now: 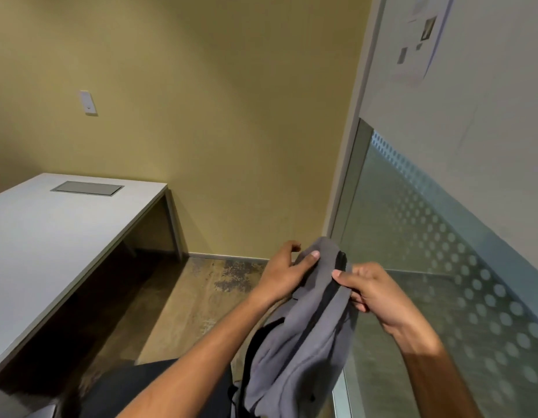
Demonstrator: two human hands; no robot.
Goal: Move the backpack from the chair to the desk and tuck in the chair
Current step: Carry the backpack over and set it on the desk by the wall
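Observation:
A grey backpack with black trim hangs in the air at the lower middle, held up by its top. My left hand grips the upper left of the fabric, thumb pressed on the front. My right hand pinches the top right edge beside the black zipper. A dark chair seat shows at the bottom, partly hidden by my left forearm. The white desk stands to the left, apart from the backpack.
A grey cable hatch is set into the desk top. A yellow wall with a white switch plate runs behind. A frosted glass partition with a metal frame stands close on the right. Brown floor lies between desk and glass.

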